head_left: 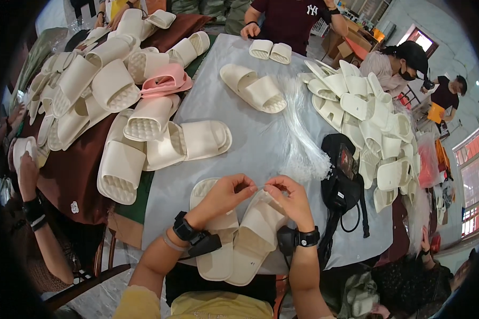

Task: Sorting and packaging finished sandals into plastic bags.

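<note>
A pair of cream slippers lies in front of me at the table's near edge, the left slipper (pixel 215 258) beside and partly under the right slipper (pixel 261 220). Over the far end of the pair, my left hand (pixel 226 195) is closed with thumb and fingertips pinched together. Close by on the right, my right hand (pixel 292 198) pinches in the same way at the far tip of the right slipper. Whatever sits between the fingertips is too small to make out. Beyond my right hand lies a bundle of thin clear plastic strands (pixel 298 130).
Cream slippers are heaped at left (pixel 117 85) and right (pixel 380 122), with a pink slipper (pixel 165 82) among the left ones. A black bag (pixel 339 170) lies right of my hands. Another slipper pair (pixel 253 87) lies ahead on the grey table cover (pixel 197 117). Several people work around.
</note>
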`<state>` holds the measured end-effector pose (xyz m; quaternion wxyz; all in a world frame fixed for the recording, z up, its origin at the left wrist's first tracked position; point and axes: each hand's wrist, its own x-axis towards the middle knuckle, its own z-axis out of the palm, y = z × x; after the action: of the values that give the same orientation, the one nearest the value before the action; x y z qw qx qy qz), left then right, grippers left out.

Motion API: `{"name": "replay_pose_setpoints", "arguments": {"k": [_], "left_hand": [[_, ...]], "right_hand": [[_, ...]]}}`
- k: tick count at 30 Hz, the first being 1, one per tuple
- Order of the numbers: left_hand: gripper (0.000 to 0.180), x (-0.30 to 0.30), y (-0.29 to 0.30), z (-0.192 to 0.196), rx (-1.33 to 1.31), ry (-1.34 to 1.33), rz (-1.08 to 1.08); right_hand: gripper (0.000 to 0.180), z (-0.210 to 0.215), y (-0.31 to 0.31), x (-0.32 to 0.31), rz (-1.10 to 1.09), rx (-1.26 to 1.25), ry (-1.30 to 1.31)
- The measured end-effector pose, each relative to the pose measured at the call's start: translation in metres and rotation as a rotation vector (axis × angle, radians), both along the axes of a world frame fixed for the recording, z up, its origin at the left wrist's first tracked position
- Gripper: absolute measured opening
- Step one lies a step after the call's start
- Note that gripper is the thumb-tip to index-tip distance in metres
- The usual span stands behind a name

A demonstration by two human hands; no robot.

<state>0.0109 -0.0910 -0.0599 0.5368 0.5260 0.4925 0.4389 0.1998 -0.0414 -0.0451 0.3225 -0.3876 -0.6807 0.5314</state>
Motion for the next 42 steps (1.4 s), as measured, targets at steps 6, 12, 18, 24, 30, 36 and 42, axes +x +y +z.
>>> {"name": "replay_pose_setpoints", "arguments": {"k": [6, 12, 18, 24, 30, 36, 42], "left_hand": [[0.019, 0.001, -0.001, 0.004, -0.052, 0.014, -0.003], [0.019, 0.002, 0.0, -0.003, -0.041, 0.007, 0.006], [0.019, -0.002, 0.0, -0.005, -0.021, -0.006, -0.009], [0.021, 0.0, 0.001, -0.002, -0.05, -0.006, -0.016], [0.02, 0.0, 0.0, -0.001, -0.026, 0.024, 0.008], [0.021, 0.002, -0.001, 0.0, -0.048, 0.011, 0.015], [0.02, 0.002, 0.0, -0.003, -0.003, 0.008, 0.037]], "right_hand": [[0.016, -0.007, 0.002, 0.002, -0.009, 0.003, 0.052], [0.018, -0.001, 0.0, 0.001, -0.049, -0.058, 0.173], [0.014, -0.006, 0.002, 0.0, -0.044, 0.015, 0.079], [0.013, -0.01, 0.003, 0.003, 0.002, 0.019, 0.016], [0.012, -0.003, 0.001, 0.001, 0.019, 0.069, -0.036], [0.012, 0.0, -0.001, 0.0, 0.016, 0.132, -0.06], [0.016, -0.003, 0.0, -0.002, 0.022, 0.106, -0.006]]}}
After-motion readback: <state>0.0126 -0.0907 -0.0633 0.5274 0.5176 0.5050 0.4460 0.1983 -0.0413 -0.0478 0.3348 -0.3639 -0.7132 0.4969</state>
